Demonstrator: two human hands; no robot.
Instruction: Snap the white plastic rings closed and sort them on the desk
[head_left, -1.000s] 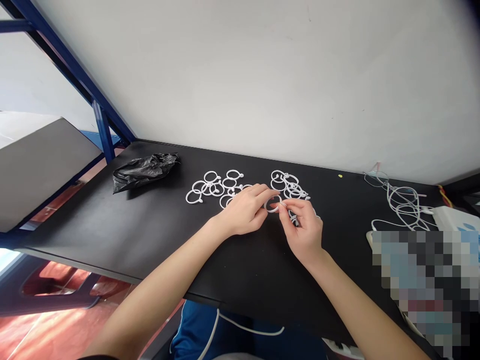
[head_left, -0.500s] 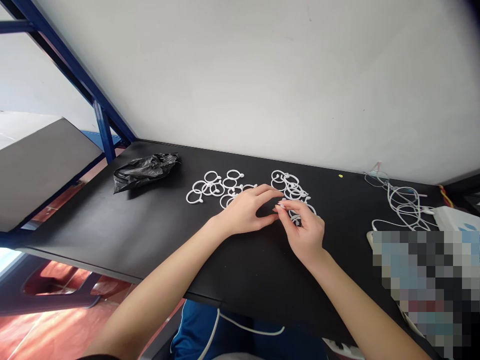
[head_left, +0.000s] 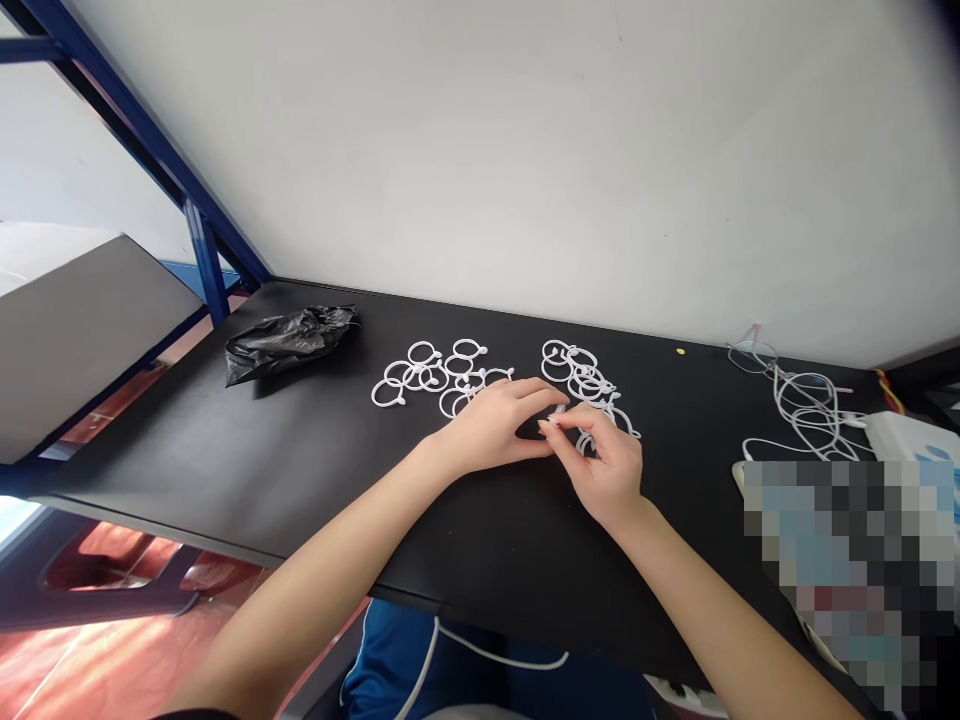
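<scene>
My left hand (head_left: 501,425) is curved over the table, its index finger and thumb reaching to the fingertips of my right hand (head_left: 600,458). The right thumb and index finger pinch a small white plastic piece (head_left: 557,411), mostly covered by fingers. Whatever my left fingertips grip is hidden behind the right hand. White curtain rings with small eyelets lie in two groups: a left group (head_left: 389,403) beside and partly behind my left hand, and a right group (head_left: 556,380) just beyond my right hand, which covers some of its rings.
On the black table (head_left: 300,450), a crumpled black plastic bag (head_left: 292,345) lies at the left. Tangled white cable (head_left: 806,400) and a white box (head_left: 911,445) are at the right, near a blurred-out area. A wall stands behind, and a blue metal frame (head_left: 206,255) at the left.
My right hand has shifted slightly left and down, its pinch turning a little. More of the small white piece shows between the fingertips. The left hand and the ring groups have hardly moved.
</scene>
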